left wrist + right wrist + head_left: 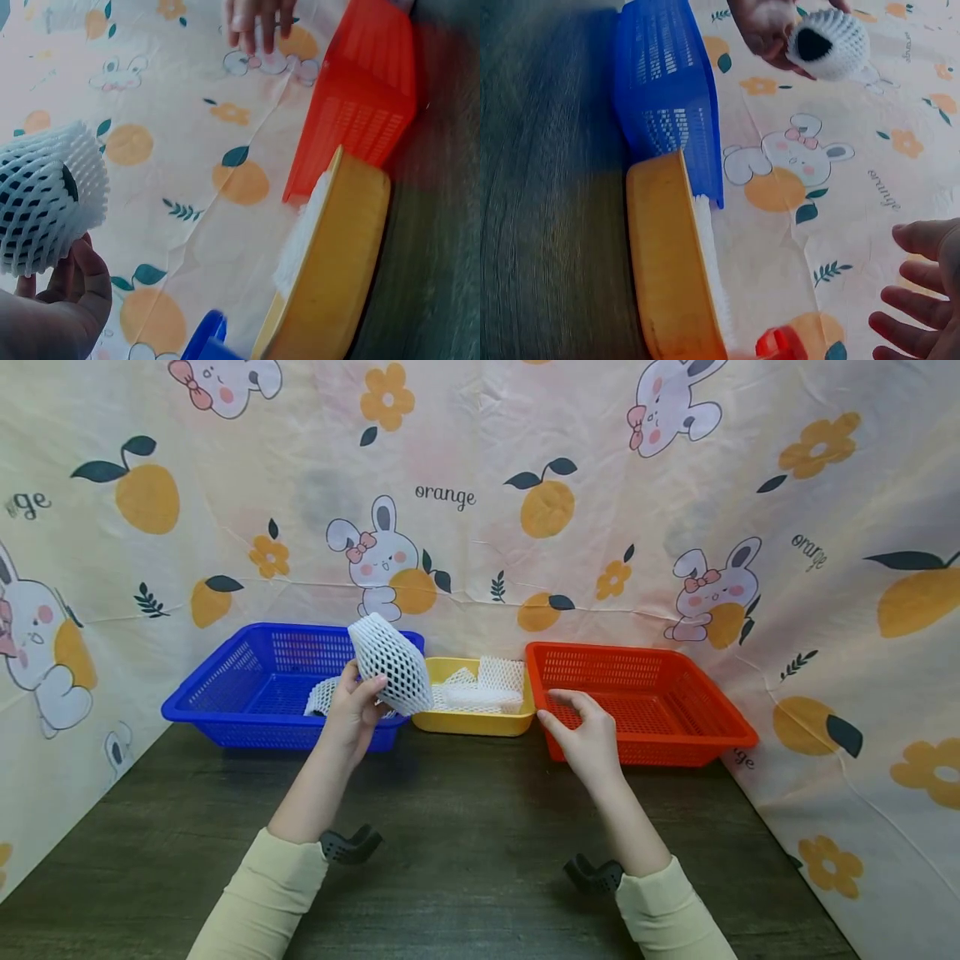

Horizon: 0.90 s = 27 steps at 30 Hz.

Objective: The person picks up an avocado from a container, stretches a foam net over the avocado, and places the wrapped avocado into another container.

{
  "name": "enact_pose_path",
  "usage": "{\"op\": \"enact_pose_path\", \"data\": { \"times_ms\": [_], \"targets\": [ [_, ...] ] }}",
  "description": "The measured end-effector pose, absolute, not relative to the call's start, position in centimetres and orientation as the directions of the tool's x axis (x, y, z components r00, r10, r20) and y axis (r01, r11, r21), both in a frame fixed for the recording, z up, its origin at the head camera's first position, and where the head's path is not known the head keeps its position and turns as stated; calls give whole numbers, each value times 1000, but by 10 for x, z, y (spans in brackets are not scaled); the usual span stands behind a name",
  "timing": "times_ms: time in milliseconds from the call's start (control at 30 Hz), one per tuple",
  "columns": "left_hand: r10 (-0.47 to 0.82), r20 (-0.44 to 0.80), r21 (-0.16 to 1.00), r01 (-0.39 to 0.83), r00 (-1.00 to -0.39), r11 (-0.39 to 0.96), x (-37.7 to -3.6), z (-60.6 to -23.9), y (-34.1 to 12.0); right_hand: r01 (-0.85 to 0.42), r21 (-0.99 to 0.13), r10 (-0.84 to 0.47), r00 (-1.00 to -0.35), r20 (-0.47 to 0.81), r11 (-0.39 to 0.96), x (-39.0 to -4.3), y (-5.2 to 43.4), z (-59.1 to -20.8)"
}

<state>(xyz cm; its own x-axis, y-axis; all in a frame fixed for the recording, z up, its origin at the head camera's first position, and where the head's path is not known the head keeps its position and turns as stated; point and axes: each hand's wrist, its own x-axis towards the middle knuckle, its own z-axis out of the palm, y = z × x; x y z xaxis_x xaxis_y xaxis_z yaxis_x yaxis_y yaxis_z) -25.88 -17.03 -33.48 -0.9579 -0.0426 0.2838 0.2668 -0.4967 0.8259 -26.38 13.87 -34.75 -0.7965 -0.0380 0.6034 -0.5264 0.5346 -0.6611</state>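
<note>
My left hand [354, 706] is raised over the right end of the blue basket [247, 727] and holds a white foam fruit net [390, 664]. Something dark shows through the mesh and at the opening of the foam net [836, 45] in the right wrist view; its kind is hidden. Near the left edge of the red basket [645, 752], my right hand [588, 735] is held up with thumb and fingers apart and nothing between them. In the right wrist view the spread fingers of the right hand [922, 292] show at the lower right.
Between the two baskets stands a yellow tray [472, 724] with white foam nets [501, 675] in it. Another white net-covered thing [321, 696] lies inside the blue basket. A patterned cloth [480, 552] hangs behind the dark wooden table [465, 827].
</note>
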Motion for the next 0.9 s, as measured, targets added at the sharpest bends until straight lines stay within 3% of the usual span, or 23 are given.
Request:
{"op": "enact_pose_path", "data": {
  "times_ms": [300, 567, 733, 900],
  "targets": [
    [-109, 302, 822, 317, -947, -473, -261, -333, -185, -381, -636, -41, -876, 481, 671, -271, 147, -353],
    [-148, 267, 863, 304, -952, -403, -262, -330, -188, -281, -491, -86, -920, 382, 825, -278, 159, -363],
    [-164, 257, 867, 302, -952, -397, -264, -331, -188, -289, -449, -123, -923, 364, 845, -280, 162, -372],
    [-200, 260, 858, 321, -945, -400, -264, -333, -194, -359, -402, -176, -888, 425, 842, -282, 157, -380]
  ]
}}
